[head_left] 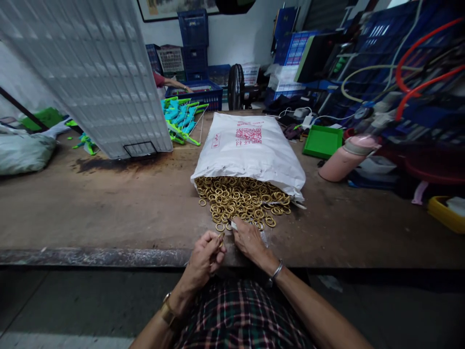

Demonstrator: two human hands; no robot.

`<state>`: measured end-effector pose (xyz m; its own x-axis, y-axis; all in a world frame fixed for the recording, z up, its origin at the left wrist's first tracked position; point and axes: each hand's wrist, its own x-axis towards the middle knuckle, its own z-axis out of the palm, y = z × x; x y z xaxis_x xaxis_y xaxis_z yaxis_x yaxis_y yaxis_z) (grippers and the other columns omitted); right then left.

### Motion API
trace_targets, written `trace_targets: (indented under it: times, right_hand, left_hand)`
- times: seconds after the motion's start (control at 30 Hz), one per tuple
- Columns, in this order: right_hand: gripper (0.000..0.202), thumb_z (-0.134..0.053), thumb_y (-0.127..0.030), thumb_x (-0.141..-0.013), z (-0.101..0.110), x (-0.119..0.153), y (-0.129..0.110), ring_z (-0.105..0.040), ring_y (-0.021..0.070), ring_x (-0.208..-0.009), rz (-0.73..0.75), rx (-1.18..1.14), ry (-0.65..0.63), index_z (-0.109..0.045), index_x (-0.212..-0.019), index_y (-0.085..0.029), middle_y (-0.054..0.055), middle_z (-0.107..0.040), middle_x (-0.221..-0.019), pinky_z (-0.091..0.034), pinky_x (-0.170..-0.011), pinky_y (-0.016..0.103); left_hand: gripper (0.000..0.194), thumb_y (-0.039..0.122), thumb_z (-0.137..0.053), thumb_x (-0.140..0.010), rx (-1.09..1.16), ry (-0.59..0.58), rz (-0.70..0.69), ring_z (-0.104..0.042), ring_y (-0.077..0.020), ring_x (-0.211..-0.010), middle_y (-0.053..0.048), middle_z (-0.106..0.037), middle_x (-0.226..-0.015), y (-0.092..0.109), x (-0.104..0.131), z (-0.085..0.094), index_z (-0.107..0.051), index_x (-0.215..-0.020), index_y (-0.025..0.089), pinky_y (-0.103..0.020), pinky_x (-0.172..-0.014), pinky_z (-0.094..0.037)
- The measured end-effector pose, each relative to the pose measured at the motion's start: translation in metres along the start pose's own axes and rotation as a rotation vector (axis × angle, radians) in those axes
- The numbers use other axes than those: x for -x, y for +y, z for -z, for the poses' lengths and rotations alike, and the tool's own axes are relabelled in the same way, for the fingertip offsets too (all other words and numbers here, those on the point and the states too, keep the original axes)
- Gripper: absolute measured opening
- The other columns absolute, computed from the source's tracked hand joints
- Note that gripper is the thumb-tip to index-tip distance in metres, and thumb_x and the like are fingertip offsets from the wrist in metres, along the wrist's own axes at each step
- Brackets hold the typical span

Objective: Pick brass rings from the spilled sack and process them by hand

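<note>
Pinching fingers [211,247] hold a golden ring [221,240] in the left hand [202,253], a white object [234,226] in the right hand [251,240]. Many rings [238,199] are left, spilling from the sack [250,157].

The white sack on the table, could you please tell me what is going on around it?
The person's left hand pinches a gold-coloured ring, while the right hand, at the near edge of the loose rings, seems to hold a small pale item. The white sack lies with its open mouth toward the person, rings spilled onto the table.
</note>
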<state>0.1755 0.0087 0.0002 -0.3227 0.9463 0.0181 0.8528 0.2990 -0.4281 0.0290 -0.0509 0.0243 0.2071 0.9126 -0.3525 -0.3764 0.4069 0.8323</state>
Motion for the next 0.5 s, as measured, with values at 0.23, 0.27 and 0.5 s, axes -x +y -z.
trace_targets:
  times: [0.23,0.27,0.5]
  right_hand:
    - [0.020,-0.043,-0.015,-0.079,-0.003,-0.023,-0.015,-0.057,0.0163,-0.075,-0.011,0.058,0.045,-0.054,-0.095,-0.020,0.004,-0.065,-0.089,-0.028,-0.060,0.026]
    - [0.019,-0.044,-0.015,-0.079,-0.004,-0.024,-0.016,-0.057,0.0167,-0.076,-0.018,0.082,0.028,-0.055,-0.094,-0.020,0.004,-0.065,-0.089,-0.028,-0.060,0.026]
    - [0.020,-0.044,-0.010,-0.077,-0.012,-0.028,-0.011,-0.055,0.0148,-0.071,0.004,0.072,0.045,-0.056,-0.089,-0.020,0.003,-0.063,-0.083,-0.027,-0.060,0.026]
  left_hand:
    - [0.031,0.038,-0.067,-0.068,0.297,0.147,0.030,-0.051,-0.0066,-0.054,-0.008,-0.061,-0.079,0.000,-0.012,0.019,-0.051,-0.076,0.013,-0.010,-0.030,-0.022]
    - [0.030,0.037,-0.067,-0.068,0.308,0.147,0.035,-0.051,-0.0065,-0.052,-0.008,-0.062,-0.077,0.000,-0.013,0.021,-0.051,-0.075,0.013,-0.010,-0.030,-0.022]
    - [0.025,0.032,-0.069,-0.066,0.444,0.098,0.109,-0.049,-0.0066,-0.048,-0.001,-0.056,-0.063,0.002,-0.020,0.024,-0.054,-0.075,0.015,-0.009,-0.029,-0.018]
